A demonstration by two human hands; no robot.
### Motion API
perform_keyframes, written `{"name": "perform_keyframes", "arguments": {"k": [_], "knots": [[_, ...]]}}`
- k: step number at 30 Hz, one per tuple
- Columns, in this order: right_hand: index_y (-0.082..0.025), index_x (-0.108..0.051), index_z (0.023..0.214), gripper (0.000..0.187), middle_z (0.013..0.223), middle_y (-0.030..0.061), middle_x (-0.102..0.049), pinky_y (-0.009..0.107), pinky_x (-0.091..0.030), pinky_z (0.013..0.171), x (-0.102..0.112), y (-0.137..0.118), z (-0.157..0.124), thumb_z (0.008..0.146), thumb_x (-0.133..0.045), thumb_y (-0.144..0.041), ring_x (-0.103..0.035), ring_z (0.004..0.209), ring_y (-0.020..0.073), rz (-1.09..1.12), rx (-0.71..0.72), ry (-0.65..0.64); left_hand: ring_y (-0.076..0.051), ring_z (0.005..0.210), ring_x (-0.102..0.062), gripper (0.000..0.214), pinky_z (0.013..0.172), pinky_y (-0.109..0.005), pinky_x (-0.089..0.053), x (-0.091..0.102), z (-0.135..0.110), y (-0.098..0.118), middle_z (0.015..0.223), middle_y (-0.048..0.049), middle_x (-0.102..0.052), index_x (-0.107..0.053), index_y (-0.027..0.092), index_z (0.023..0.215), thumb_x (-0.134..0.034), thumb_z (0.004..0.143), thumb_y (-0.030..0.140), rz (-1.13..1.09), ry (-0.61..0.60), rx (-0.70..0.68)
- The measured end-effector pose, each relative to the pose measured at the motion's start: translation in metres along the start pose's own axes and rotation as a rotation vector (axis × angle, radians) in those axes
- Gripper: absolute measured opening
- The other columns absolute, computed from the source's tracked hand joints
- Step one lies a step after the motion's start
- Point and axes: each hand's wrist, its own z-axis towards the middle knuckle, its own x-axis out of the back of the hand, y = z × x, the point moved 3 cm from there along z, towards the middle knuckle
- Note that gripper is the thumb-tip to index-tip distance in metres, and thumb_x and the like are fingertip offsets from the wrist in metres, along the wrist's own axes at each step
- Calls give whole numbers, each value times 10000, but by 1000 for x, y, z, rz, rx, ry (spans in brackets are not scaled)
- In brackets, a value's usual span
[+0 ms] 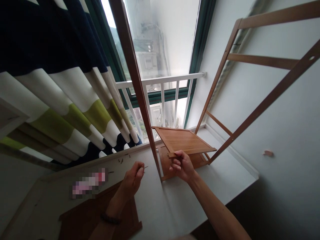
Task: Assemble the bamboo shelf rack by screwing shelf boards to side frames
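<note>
My right hand (182, 165) grips the near edge of a flat wooden shelf panel (183, 140), holding it level inside a wooden rack frame (220, 71). A second shelf panel (172, 163) sits lower, near the floor of the frame. My left hand (134, 176) is closed in a pinch on a small thin screw (145, 167), just left of the frame's front post (136, 83). A dark band is on my left wrist.
The frame stands on a white window ledge (225, 173) beside a white railing (162, 80) and window. A striped curtain (62, 100) hangs at left. Several loose screws (122, 160) lie on the ledge. A brown board (85, 216) lies under my left arm.
</note>
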Motion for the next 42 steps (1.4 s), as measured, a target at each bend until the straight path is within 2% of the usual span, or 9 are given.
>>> {"name": "perform_keyframes", "arguments": {"k": [3, 8, 14, 19, 22, 25, 30, 35, 42], "knots": [[-197, -356, 430, 318, 370, -93, -285, 250, -503, 495, 12, 8, -5, 692, -510, -292, -306, 312, 52, -36, -30, 1, -114, 529, -457, 308, 534, -227, -387, -18, -9, -34, 573, 52, -399, -364, 220, 738, -159, 922, 358, 118, -35, 149], [-193, -382, 424, 285, 348, -97, -272, 256, -486, 493, 29, 17, -19, 663, -531, -236, -293, 303, 56, -67, -74, 1, -148, 531, -501, 301, 551, -268, -378, -44, -25, -95, 563, 20, -471, -386, 218, 708, -184, 909, 315, 256, 45, 315], [-207, -295, 396, 341, 347, -93, -214, 202, -399, 419, 44, 23, -23, 660, -501, -269, -251, 313, 48, -6, -64, 16, -192, 671, -578, 271, 638, -309, -397, -69, -57, -139, 709, -62, -602, -488, 183, 783, -254, 898, 258, 397, -18, 337], [-179, -401, 434, 272, 337, -75, -325, 207, -402, 403, 70, 49, -20, 676, -505, -243, -315, 298, 51, 30, -94, 102, -236, 854, -565, 309, 775, -359, -386, -82, -78, -154, 846, -100, -635, -569, 159, 782, -304, 899, 266, 482, -55, 298], [-133, -590, 706, 170, 532, -13, -600, 205, -442, 398, 84, 64, -21, 750, -528, -285, -513, 385, 84, 40, -91, 195, -238, 891, -549, 331, 805, -367, -377, -85, -88, -159, 894, -90, -644, -600, 162, 811, -305, 909, 275, 504, -53, 289], [-126, -591, 960, 272, 784, 61, -706, 206, -516, 458, 90, 72, -23, 804, -564, -348, -678, 630, 149, 110, -86, 323, -227, 913, -540, 340, 832, -362, -368, -85, -95, -165, 938, -76, -646, -617, 170, 860, -300, 917, 278, 519, -45, 290], [-115, -588, 953, 152, 808, 94, -721, 167, -537, 470, 72, 54, -29, 825, -553, -190, -703, 692, 163, 249, 92, 417, -231, 943, -526, 330, 846, -364, -359, -83, -100, -171, 959, -71, -643, -621, 178, 891, -312, 914, 290, 541, -49, 282], [-109, -610, 985, 206, 806, 90, -728, 170, -552, 546, 41, 19, -46, 858, -473, -196, -698, 744, 138, 297, 233, 305, -250, 950, -517, 352, 845, -391, -343, -85, -95, -170, 961, -84, -635, -617, 168, 911, -288, 913, 294, 566, -61, 268], [-130, -630, 860, 133, 736, 50, -721, 175, -544, 548, 27, 34, -62, 810, -510, -158, -687, 671, 118, 276, 247, 311, -242, 1007, -508, 361, 864, -397, -339, -89, -84, -171, 1065, -99, -587, -602, 164, 974, -280, 907, 311, 588, -84, 225]]}}
